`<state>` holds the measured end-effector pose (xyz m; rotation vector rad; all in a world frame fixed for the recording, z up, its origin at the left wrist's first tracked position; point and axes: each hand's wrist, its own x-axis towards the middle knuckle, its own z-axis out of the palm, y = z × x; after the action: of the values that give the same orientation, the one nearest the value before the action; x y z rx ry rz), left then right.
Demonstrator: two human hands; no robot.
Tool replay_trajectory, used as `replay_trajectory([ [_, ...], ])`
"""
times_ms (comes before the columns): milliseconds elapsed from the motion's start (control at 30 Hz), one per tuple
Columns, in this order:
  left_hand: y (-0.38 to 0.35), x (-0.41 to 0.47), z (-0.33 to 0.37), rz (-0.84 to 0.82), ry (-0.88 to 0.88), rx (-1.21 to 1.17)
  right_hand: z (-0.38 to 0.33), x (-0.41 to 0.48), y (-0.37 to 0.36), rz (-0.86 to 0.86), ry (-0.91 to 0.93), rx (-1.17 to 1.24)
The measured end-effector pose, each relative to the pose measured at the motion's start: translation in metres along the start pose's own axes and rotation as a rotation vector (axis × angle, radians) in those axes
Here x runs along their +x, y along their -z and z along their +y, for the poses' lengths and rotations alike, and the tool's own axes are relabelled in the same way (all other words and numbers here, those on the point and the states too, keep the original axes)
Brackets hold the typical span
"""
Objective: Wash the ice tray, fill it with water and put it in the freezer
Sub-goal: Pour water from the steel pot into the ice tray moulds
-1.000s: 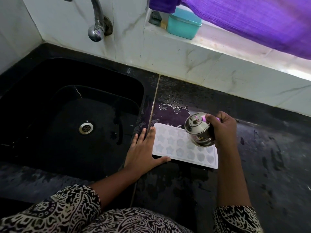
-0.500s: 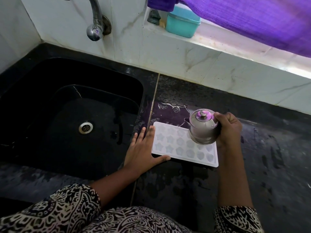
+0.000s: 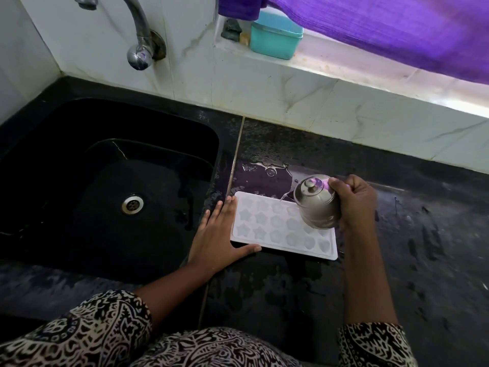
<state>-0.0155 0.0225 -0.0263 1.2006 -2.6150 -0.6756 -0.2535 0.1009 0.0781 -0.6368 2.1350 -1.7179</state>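
Note:
A white ice tray (image 3: 267, 226) with star-shaped and round cells lies flat on the wet black counter (image 3: 423, 234), just right of the sink. My left hand (image 3: 217, 239) lies flat against the tray's left edge, fingers straight and thumb along its front edge. My right hand (image 3: 354, 202) grips a small lidded steel pot (image 3: 316, 203) over the tray's back right part. The pot is tilted to the left and a thin stream of water runs from its spout toward the tray.
A black sink (image 3: 111, 186) with a steel drain (image 3: 132, 203) fills the left side, under a wall tap (image 3: 140, 46). A puddle (image 3: 262, 170) lies behind the tray. On the white ledge stand a teal box (image 3: 275, 35) and a purple cloth (image 3: 397, 30).
My right hand has shifted the pot from the tray's middle toward its back right and tipped it leftward, with water now showing at the spout. My left hand has stayed at the tray's edge.

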Motion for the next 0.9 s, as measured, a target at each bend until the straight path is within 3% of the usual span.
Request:
replay_trajectory([
  [900,0.0027,-0.0027,-0.0018,0.067,-0.012,-0.079,-0.0012,0.0024,0.0064,0.024,-0.016,0.000],
])
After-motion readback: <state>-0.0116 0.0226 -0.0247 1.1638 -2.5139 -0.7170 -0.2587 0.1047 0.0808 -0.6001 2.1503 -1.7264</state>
